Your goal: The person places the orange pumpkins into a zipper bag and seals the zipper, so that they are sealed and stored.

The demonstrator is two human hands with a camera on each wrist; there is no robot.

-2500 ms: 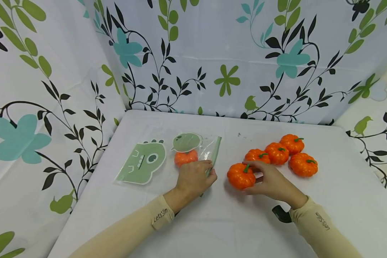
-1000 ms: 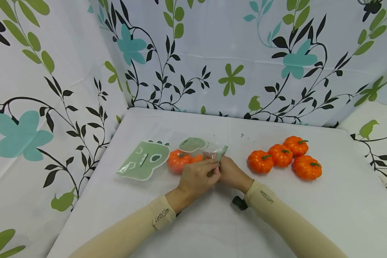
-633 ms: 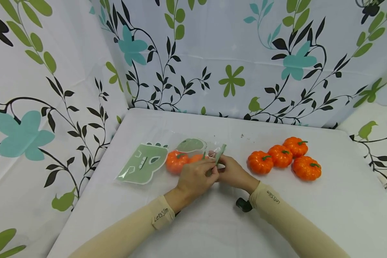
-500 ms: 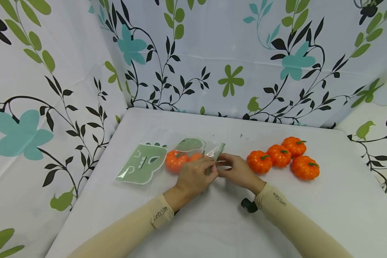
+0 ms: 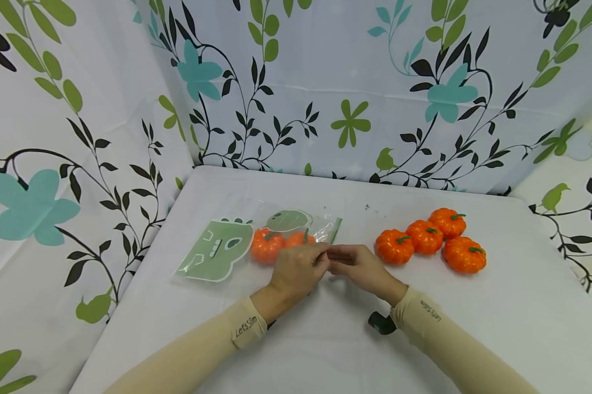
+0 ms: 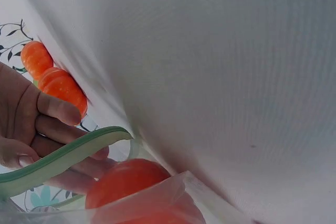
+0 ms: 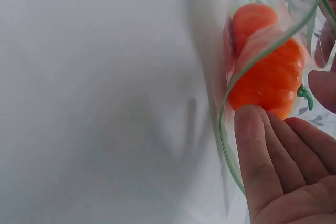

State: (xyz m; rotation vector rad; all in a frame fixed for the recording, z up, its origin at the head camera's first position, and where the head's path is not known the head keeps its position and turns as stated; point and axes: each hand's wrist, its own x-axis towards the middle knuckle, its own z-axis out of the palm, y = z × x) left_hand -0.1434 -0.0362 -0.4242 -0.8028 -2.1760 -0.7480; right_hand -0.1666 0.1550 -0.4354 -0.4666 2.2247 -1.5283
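Observation:
A clear zip bag (image 5: 217,254) printed with green cartoon creatures lies on the table, its mouth towards the right. My left hand (image 5: 296,271) grips the bag's edge by its green zip strip (image 6: 79,153). Two small orange toy pumpkins are inside: one pumpkin (image 5: 266,246) deeper in, the other pumpkin (image 7: 273,80) near the mouth, its green stem showing. My right hand (image 5: 367,271) is at the bag's mouth, fingers extended and fingertips right by the nearer pumpkin in the right wrist view. In the head view the hands meet and hide part of the opening.
Several more orange toy pumpkins (image 5: 426,237) sit grouped on the white-covered table (image 5: 325,350) to the right of my right hand. A leaf-patterned curtain (image 5: 296,109) stands behind the table and along its sides.
My right hand has carried a pumpkin from the group leftward into the bag and let go of it. It has since drawn back slightly to the mouth; my left hand stays at the edge.

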